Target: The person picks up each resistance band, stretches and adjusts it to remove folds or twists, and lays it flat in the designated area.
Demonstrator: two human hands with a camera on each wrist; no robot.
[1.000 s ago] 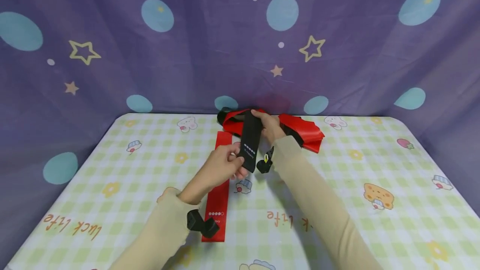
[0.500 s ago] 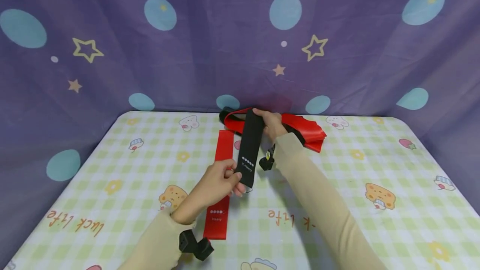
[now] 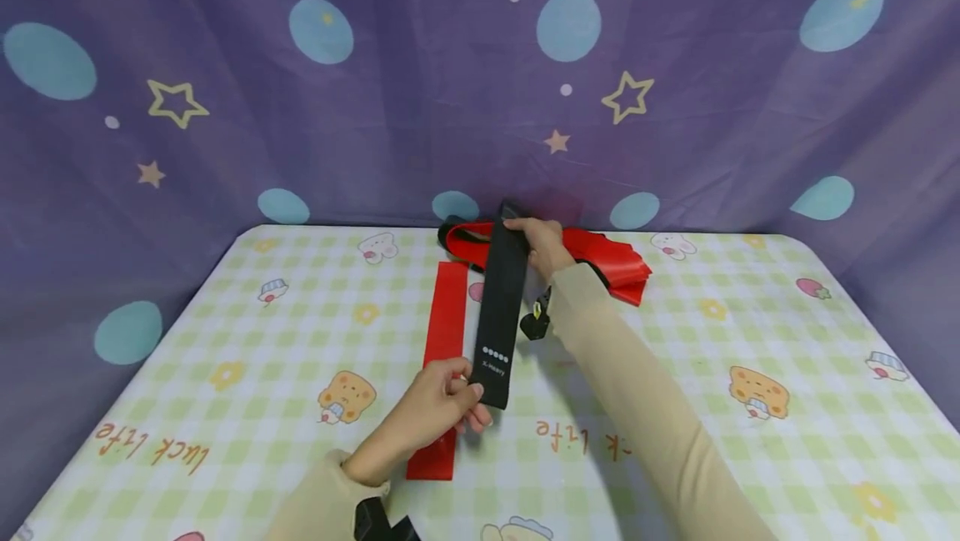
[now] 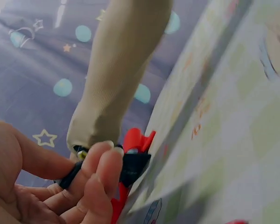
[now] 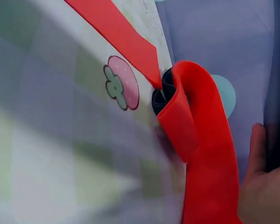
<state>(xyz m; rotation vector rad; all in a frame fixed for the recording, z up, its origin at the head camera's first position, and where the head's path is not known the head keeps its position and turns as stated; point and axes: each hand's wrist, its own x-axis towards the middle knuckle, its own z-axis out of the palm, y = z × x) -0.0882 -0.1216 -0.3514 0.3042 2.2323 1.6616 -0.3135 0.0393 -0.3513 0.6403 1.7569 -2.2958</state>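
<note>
Head view: black band, flat and wide, printed with white dots and small lettering near its close end, stretched lengthwise between two hands just above the tabletop. Near end pinched by the left hand, thumb on top and fingers curled beneath, at centre of the tabletop. Far end gripped by the right hand, fingers wrapped round it, close to the far edge. Held taut like this probably to straighten the band so it lies flat, parallel to its neighbour.

Just left of it, flat on the tabletop: red band, laid out lengthwise, its near end partly covered by the left hand. Under and beyond the right hand: loose heap of more red and black bands, curled and overlapping, against the far edge. Right wrist view, close up: one red loop of that heap curling over a black one, with the right palm at the frame's edge. Left wrist view: left fingers pressed on the black end, beige sleeve of the other arm beyond.

Further out: checked green-and-white cloth with cartoon animals on the tabletop, purple backdrop with stars and blue dots draped behind and at both sides.
</note>
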